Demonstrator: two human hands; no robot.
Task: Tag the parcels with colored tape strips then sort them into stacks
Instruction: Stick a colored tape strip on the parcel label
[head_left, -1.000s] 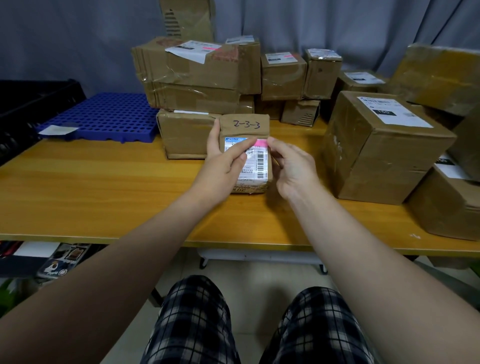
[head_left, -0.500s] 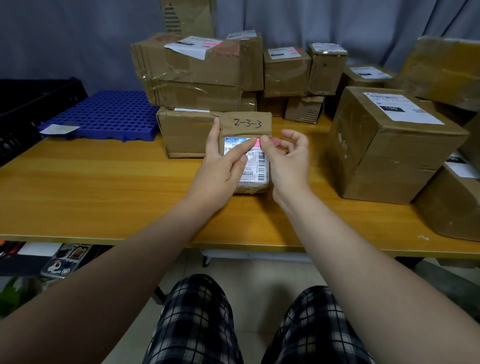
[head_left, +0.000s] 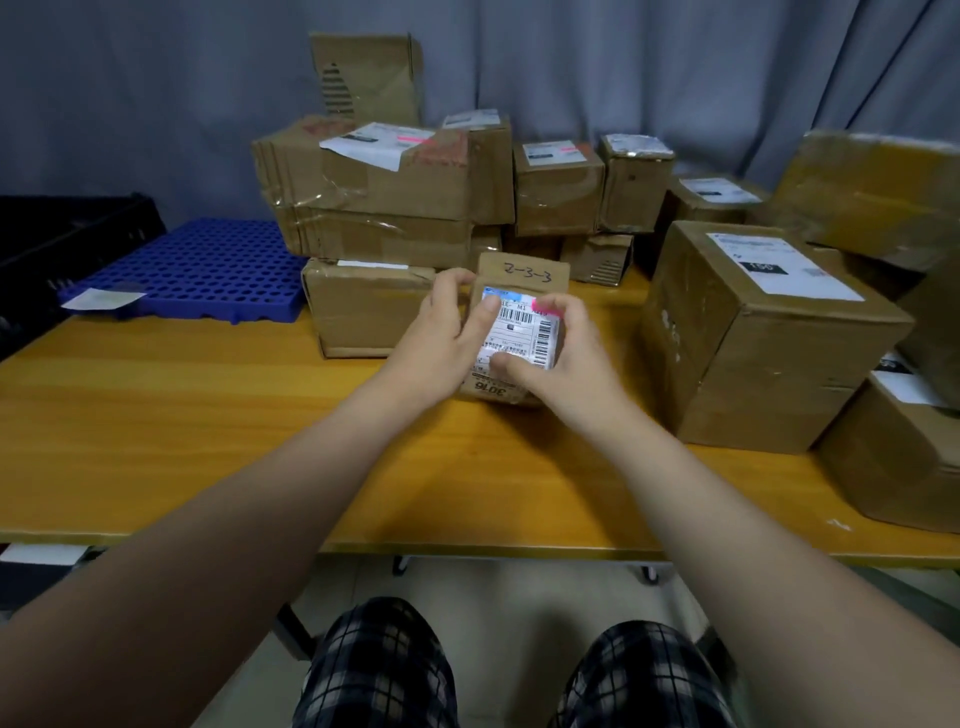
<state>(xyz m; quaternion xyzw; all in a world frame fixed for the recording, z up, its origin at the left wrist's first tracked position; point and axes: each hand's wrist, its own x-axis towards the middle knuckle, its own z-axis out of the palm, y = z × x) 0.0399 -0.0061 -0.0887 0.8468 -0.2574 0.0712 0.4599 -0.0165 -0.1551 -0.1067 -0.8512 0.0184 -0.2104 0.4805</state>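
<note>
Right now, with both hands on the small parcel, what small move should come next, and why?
Probably lift the small parcel off the table toward a stack: a pink tape strip already sits on its label, and the left hand and right hand both grip its sides.

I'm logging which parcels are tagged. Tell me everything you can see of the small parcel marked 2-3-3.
The small parcel is a brown cardboard box, standing on the wooden table, with "2-3-3" handwritten near its top. A white barcode label with a blue header covers its near face; a pink tape strip sits at the label's upper right. The left hand grips its left side, thumb on the label; the right hand grips its right side, thumb low on the label.
</note>
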